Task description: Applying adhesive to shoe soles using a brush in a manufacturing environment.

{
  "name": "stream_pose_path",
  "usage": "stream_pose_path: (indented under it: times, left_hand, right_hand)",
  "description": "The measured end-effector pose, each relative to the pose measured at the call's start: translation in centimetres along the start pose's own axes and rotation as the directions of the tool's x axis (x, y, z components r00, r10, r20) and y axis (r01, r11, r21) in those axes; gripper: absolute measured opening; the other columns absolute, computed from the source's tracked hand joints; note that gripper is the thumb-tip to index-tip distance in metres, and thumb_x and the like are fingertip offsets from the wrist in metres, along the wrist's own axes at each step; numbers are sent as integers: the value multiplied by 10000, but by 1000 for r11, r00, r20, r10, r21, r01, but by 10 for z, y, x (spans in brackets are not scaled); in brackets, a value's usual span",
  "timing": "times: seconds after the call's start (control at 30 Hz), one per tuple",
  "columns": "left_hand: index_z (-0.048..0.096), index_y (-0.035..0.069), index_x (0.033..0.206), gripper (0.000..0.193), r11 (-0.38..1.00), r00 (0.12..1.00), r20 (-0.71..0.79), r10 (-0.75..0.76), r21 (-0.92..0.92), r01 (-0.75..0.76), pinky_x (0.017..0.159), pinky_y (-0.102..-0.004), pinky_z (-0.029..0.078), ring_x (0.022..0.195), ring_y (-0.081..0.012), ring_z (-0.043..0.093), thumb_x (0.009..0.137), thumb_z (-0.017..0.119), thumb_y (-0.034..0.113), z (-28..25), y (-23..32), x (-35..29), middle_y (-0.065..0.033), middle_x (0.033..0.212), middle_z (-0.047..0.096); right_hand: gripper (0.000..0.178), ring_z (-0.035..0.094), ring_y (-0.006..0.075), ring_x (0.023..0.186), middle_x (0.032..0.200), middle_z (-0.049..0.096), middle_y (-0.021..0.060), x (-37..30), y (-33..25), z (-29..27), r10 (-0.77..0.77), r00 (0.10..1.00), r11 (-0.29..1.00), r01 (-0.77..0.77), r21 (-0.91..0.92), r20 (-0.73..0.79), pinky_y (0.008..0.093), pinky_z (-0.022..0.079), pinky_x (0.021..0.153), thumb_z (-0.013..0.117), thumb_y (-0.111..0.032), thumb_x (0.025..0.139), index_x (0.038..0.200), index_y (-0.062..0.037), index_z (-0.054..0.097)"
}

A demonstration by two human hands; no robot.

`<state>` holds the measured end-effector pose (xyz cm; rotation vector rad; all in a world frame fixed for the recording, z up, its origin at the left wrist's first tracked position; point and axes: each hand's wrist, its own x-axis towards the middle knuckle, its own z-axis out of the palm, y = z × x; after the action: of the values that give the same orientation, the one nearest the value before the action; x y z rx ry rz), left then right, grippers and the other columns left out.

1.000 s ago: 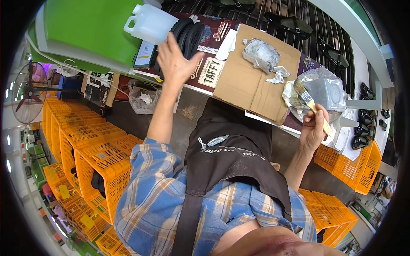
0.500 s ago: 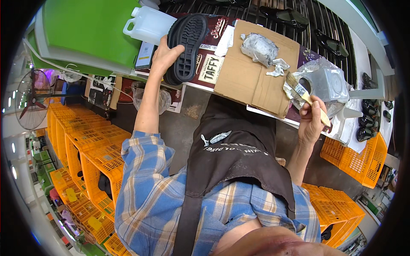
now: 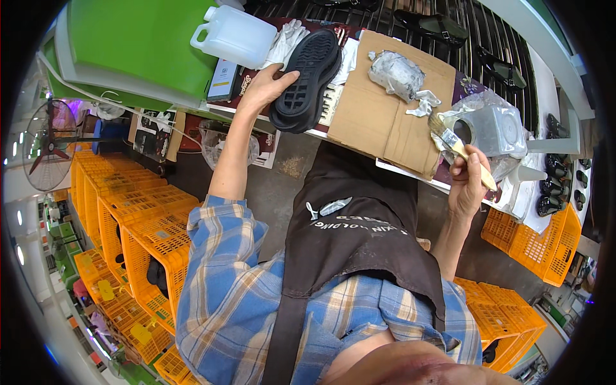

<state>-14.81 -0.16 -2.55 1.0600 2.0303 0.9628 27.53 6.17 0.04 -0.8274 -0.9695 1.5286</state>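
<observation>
My left hand (image 3: 262, 90) grips black shoe soles (image 3: 309, 67), one lying against another, over the near left of the table. Its thumb rests on the hollow grid of the top sole, and the other fingers are hidden. In my right hand (image 3: 470, 176) is a paintbrush (image 3: 457, 144) with a pale handle, its bristles pointing up and left. The brush is beside a clear plastic jug (image 3: 499, 131) that lies on its side in crumpled plastic. Between the hands lies a flat cardboard sheet (image 3: 359, 122), bearing a grey-smeared wrapped lump (image 3: 396, 76) and a crumpled white scrap (image 3: 423, 102).
A white plastic jug (image 3: 237, 37), white gloves (image 3: 285, 43) and a phone (image 3: 223, 78) lie at the left, beside a green box (image 3: 135, 48). Black shoes (image 3: 431, 29) rest on the dark slatted rack behind. Orange crates (image 3: 160, 224) stand on both sides.
My left hand has moved right with the soles and tilted them, uncovering the white gloves behind. The right hand and brush have hardly moved.
</observation>
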Motion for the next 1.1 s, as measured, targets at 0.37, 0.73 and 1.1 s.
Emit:
stream_pose_path:
  times: [0.37,0.73,1.1]
  left_hand:
    - [358,-143,1239,727,781,576,-813,-88,-416,-467,778,-362,514,976,-253,573,725,778,155,-101,-26,73,-233,1123,533]
    - [526,-60,1061,318,836,575,-818,9,-309,-453,727,-343,496,840,-204,599,924,527,227,-88,-5,60,-143,990,613]
    - [473,-44,1119,361,877,480,-836,267,4,-480,917,-357,399,1008,-237,522,890,596,206,-20,-23,-22,-164,1093,540]
  right_hand:
    - [207,547,104,600,758,633,91,-3,0,-3,-8,999,1000,7,-16,-34,194,447,570,588,-137,897,1033,18,609]
    - [191,549,90,624,771,638,71,-6,4,-8,-37,999,994,35,-101,-20,186,438,576,592,-121,896,1027,15,624]
    - [218,531,89,578,741,616,73,-4,17,-2,42,999,991,-41,-129,5,188,436,528,601,-141,889,1039,17,611]
